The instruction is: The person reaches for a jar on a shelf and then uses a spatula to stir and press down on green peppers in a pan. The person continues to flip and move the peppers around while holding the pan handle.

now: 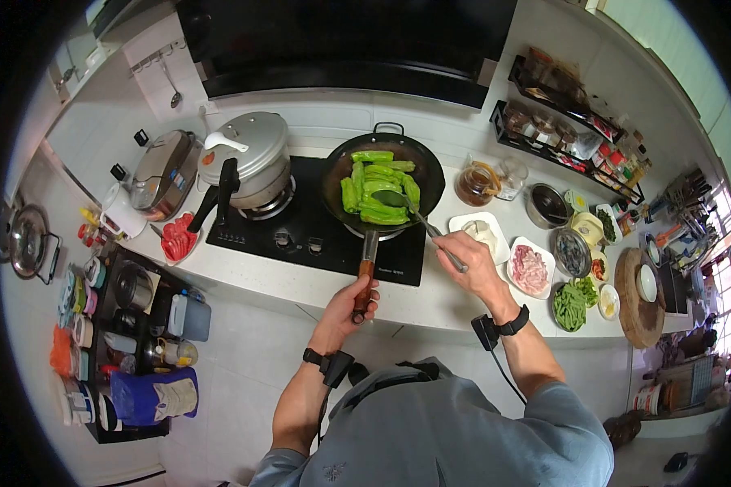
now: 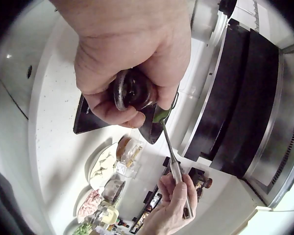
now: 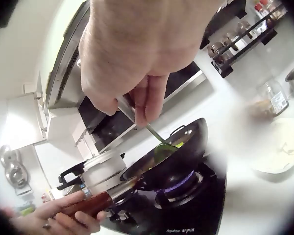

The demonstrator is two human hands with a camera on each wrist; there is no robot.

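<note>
A dark wok (image 1: pixel 330 162) sits over a blue flame (image 3: pixel 179 188) on the hob, as the right wrist view shows. Long green peppers (image 1: pixel 365 174) lie in it. My left hand (image 1: pixel 345 311) grips the wok's wooden handle (image 1: pixel 366 272), with fingers wrapped round its end. In my right hand (image 1: pixel 473 264) is the handle of a metal ladle (image 1: pixel 425 223), held from above. The ladle's rounded head is down on the peppers, at the wok's near right side. In the left wrist view the handle's end (image 2: pixel 132 90) faces the camera, and my hand hides most of the wok.
Left of the wok stands a pressure cooker (image 1: pixel 256 154), with a plate of red slices (image 1: pixel 179 237) nearby. To the right are a dish of pale slices (image 1: pixel 481 234), a plate of sliced meat (image 1: pixel 529 269), green beans (image 1: pixel 569 307) and a round chopping board (image 1: pixel 630 312). A range hood (image 1: pixel 345 49) hangs above.
</note>
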